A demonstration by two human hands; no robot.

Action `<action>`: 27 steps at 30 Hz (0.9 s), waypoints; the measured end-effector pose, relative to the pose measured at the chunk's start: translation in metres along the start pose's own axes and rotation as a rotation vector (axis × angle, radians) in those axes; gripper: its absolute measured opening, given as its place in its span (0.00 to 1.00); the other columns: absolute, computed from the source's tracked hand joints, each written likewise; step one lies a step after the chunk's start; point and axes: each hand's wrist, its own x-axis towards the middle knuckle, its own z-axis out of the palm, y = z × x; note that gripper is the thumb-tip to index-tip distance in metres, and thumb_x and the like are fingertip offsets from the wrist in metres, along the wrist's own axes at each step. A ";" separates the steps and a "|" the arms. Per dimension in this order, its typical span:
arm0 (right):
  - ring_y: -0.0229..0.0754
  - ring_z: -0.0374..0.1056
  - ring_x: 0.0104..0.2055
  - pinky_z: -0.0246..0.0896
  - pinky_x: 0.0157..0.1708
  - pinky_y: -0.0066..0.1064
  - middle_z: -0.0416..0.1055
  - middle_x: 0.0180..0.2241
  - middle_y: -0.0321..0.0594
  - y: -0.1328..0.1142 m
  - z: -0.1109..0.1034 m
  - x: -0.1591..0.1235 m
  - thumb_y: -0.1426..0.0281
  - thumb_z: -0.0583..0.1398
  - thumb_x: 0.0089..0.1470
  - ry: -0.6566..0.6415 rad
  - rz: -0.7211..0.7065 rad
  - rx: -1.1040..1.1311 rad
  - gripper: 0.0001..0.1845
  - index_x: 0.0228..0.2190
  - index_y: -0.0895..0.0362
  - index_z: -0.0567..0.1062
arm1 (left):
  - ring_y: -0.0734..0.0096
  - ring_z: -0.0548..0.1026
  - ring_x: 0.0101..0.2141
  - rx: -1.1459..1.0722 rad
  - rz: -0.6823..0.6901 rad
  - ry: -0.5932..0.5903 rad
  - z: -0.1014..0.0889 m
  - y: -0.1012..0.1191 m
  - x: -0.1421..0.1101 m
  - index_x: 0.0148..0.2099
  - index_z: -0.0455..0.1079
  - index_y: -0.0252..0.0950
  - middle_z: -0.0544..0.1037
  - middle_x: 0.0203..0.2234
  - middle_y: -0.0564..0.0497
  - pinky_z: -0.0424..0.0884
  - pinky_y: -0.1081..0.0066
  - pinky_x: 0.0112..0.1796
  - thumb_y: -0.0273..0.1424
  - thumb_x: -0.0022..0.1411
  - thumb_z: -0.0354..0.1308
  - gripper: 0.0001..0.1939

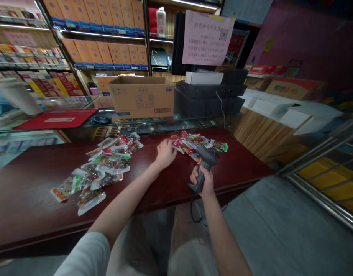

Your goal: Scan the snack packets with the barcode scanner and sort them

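My right hand [203, 179] is wrapped around the grip of a dark grey barcode scanner [206, 155]; its head is over the front of the right-hand pile of snack packets [190, 142]. At the left end of this pile, my left hand [166, 154] has its fingers bent and closed on the edge of a packet; the fingertips are partly hidden. A second pile of clear vacuum-sealed snack packets [113, 163] with dark food inside is spread over the table to the left, apart from both hands.
The dark red table [153, 191] meets a glass counter bearing a cardboard box [142, 97], a black mouse [100, 120], a red mat [55, 119] and a white cup [18, 96]. A monitor with a paper notice [207, 38] stands behind. A metal railing [322, 203] runs at right.
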 end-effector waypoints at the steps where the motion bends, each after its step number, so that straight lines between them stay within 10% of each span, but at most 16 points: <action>1: 0.30 0.53 0.11 0.48 0.14 0.25 0.60 0.18 0.24 0.000 0.000 0.000 0.62 0.61 0.52 -0.007 0.005 -0.001 0.14 0.38 0.53 0.65 | 0.44 0.64 0.53 0.075 -0.018 0.002 -0.015 -0.008 -0.007 0.53 0.66 0.39 0.67 0.53 0.37 0.56 0.47 0.55 0.32 0.59 0.55 0.18; 11: 0.29 0.53 0.11 0.49 0.15 0.24 0.61 0.17 0.25 -0.004 0.022 0.021 0.63 0.62 0.51 -0.165 0.176 -0.032 0.15 0.40 0.55 0.67 | 0.27 0.53 0.62 0.519 -0.342 0.147 -0.119 -0.099 -0.045 0.62 0.58 0.28 0.55 0.62 0.21 0.50 0.36 0.55 0.38 0.59 0.56 0.32; 18: 0.30 0.54 0.11 0.49 0.14 0.24 0.62 0.17 0.25 0.011 0.044 0.044 0.63 0.62 0.51 -0.269 0.235 -0.118 0.16 0.40 0.56 0.68 | 0.34 0.61 0.57 0.607 -0.291 0.021 -0.130 -0.134 -0.060 0.48 0.70 0.32 0.69 0.51 0.30 0.63 0.46 0.51 0.42 0.58 0.58 0.22; 27: 0.30 0.52 0.11 0.49 0.14 0.24 0.62 0.17 0.25 0.015 0.040 0.063 0.64 0.60 0.52 -0.338 0.363 -0.094 0.14 0.40 0.56 0.67 | 0.48 0.72 0.48 0.515 -0.255 0.060 -0.122 -0.113 -0.047 0.52 0.65 0.32 0.74 0.47 0.34 0.65 0.55 0.48 0.33 0.67 0.49 0.15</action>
